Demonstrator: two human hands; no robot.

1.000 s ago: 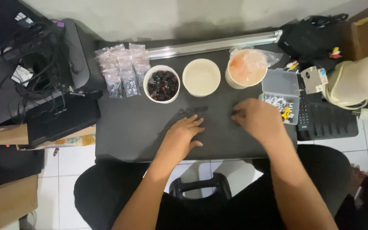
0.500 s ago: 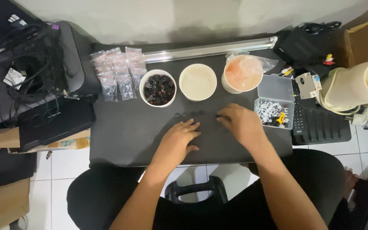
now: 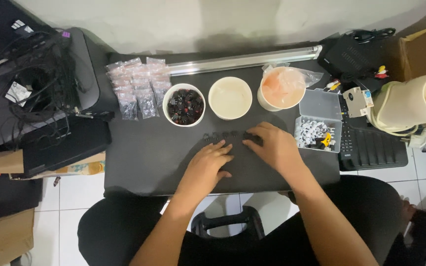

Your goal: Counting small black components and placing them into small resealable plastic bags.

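Note:
A row of several small dark parts (image 3: 221, 135) lies on the black table (image 3: 144, 157). My left hand (image 3: 209, 161) rests flat on the table just below that row, fingers together pointing at it. My right hand (image 3: 271, 144) lies palm down at the row's right end, its fingertips touching the last parts. Behind the row stand a white bowl of dark and red parts (image 3: 185, 104), an empty white bowl (image 3: 230, 97) and a cup lined with an orange-tinted bag (image 3: 282, 88). Whether either hand pinches a part is hidden.
Small clear bags of parts (image 3: 136, 87) lie at the back left. A clear plastic box with white, black and yellow bits (image 3: 318, 125) sits by my right hand. A long tube (image 3: 245, 60) runs along the back edge. Cables (image 3: 30, 79) left, keypad (image 3: 371, 148) and cream cylinder (image 3: 415, 101) right.
My right hand has moved left along the table toward the row of dark parts. The view has shifted slightly; my left hand has stayed near the same spot.

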